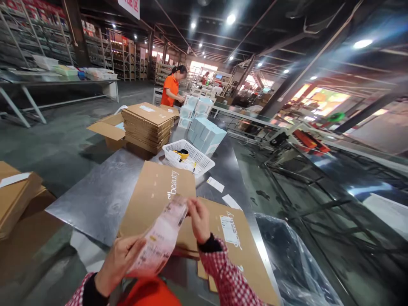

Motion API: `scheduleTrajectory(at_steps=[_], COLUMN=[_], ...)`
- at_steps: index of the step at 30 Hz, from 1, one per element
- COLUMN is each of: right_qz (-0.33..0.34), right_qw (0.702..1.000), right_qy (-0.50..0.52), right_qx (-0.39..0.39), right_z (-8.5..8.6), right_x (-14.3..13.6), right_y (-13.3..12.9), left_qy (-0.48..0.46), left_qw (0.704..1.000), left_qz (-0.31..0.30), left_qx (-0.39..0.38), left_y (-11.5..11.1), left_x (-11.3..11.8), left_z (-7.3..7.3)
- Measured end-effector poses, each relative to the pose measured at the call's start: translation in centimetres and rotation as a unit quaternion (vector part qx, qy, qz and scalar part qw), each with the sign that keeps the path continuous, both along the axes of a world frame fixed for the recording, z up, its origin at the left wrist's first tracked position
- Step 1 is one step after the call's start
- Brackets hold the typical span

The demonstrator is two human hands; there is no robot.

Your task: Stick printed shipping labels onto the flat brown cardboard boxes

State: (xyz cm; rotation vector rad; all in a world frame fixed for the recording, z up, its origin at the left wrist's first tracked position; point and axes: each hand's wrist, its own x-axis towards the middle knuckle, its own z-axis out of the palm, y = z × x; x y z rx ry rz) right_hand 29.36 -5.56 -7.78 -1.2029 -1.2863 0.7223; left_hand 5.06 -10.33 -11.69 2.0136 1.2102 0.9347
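A strip of printed shipping labels (159,238) stretches between my two hands, slightly blurred. My left hand (123,257) pinches its lower left side, close to my body. At the strip's upper right end, my right hand (199,216) grips the edge between thumb and fingers. Under the strip lies a flat brown carton (149,182) printed with "beauty". To the right, beneath my right forearm, rests another flat carton (251,255) bearing a white label (228,229).
A white plastic basket (204,163) with tape and papers stands beyond the cartons on the metal table (95,187). Behind it are pale blue boxes (207,134) and stacked flat cartons (148,129). A person in orange (170,90) stands at the far end. Plastic wrapping (293,263) lies at right.
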Motion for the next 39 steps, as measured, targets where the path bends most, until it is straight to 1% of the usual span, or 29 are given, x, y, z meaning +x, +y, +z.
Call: scheduleTrajectory(at_steps=[1,2,3,5,7,10,13,15,17,18,20,21,22,24,25,26,27,29,31,32,33,35,37,39], right_qz=[-0.029,-0.043,-0.043,-0.009,0.031,0.055,0.052,0.049,0.035,0.013,-0.039,-0.044,-0.026,0.054,0.081,0.081,0.057,-0.035,-0.127,-0.154,-0.169,-0.161,-0.131,-0.123], right_qw=[0.999,0.999,0.999,0.998,0.988,0.951,0.929,0.916,0.897,0.881,0.835,0.813,0.798,0.794,0.8,0.811,0.821,0.834,0.839,0.842,0.847,0.862,0.899,0.934], right_qy=[0.013,0.011,0.0,-0.043,-0.131,-0.273,-0.334,-0.365,-0.408,-0.441,-0.524,-0.563,-0.591,-0.602,-0.591,-0.573,-0.553,-0.506,-0.456,-0.434,-0.414,-0.388,-0.334,-0.25], right_qx=[-0.003,-0.005,-0.009,-0.033,-0.077,-0.137,-0.152,-0.158,-0.166,-0.17,-0.162,-0.142,-0.113,-0.064,-0.067,-0.091,-0.129,-0.214,-0.267,-0.28,-0.287,-0.284,-0.253,-0.223], right_z=[0.4,0.7,0.8,0.5,-0.2,-1.5,-2.1,-2.1,-2.2,-2.3,-3.0,-3.5,-4.1,-4.9,-5.1,-5.2,-5.0,-4.4,-4.2,-4.3,-4.7,-6.0,-7.6,-9.1], right_x=[1.2,2.3,3.1,4.0,3.8,2.7,2.0,1.9,1.6,1.3,0.1,-0.6,-1.5,-2.6,-2.6,-2.2,-1.4,1.5,4.8,6.2,7.3,8.4,8.5,8.5], right_y=[2.2,4.5,6.7,10.6,13.7,16.6,18.2,18.6,18.3,18.0,17.0,16.4,16.0,15.6,15.8,16.2,16.6,17.1,16.2,15.1,13.6,10.0,6.4,3.8], left_qy=[0.02,0.039,0.055,0.074,0.067,0.007,-0.048,-0.072,-0.079,-0.08,-0.081,-0.082,-0.081,-0.068,-0.057,-0.046,-0.036,-0.004,0.039,0.062,0.086,0.122,0.137,0.135], left_qw=[1.0,0.999,0.998,0.996,0.996,0.995,0.989,0.983,0.98,0.981,0.983,0.984,0.985,0.988,0.989,0.99,0.992,0.999,0.997,0.99,0.983,0.977,0.978,0.98], left_qz=[-0.009,-0.016,-0.02,-0.03,-0.053,-0.097,-0.105,-0.112,-0.112,-0.107,-0.086,-0.078,-0.07,-0.061,-0.061,-0.063,-0.06,-0.028,0.053,0.092,0.115,0.121,0.104,0.094], left_qx=[0.002,0.006,0.016,0.041,0.041,-0.022,-0.097,-0.126,-0.141,-0.144,-0.142,-0.139,-0.134,-0.128,-0.124,-0.117,-0.102,-0.04,0.05,0.092,0.118,0.13,0.122,0.109], left_y=[0.4,0.8,1.2,1.9,2.5,3.3,4.0,4.3,4.6,4.7,4.8,4.8,4.7,4.6,4.5,4.4,4.4,4.5,4.6,4.7,4.7,4.5,3.9,3.2], left_x=[-0.5,-0.9,-1.1,-1.1,-0.6,0.2,0.5,0.4,0.3,0.2,0.1,0.1,0.1,0.2,0.2,0.2,0.1,-0.5,-1.4,-2.0,-2.4,-3.0,-2.7,-1.8], left_z=[-0.6,-1.3,-1.9,-2.9,-3.5,-3.5,-3.3,-3.5,-4.0,-4.3,-4.7,-4.8,-4.7,-4.5,-4.4,-4.5,-4.8,-6.0,-7.9,-8.9,-9.7,-11.0,-11.4,-11.0])
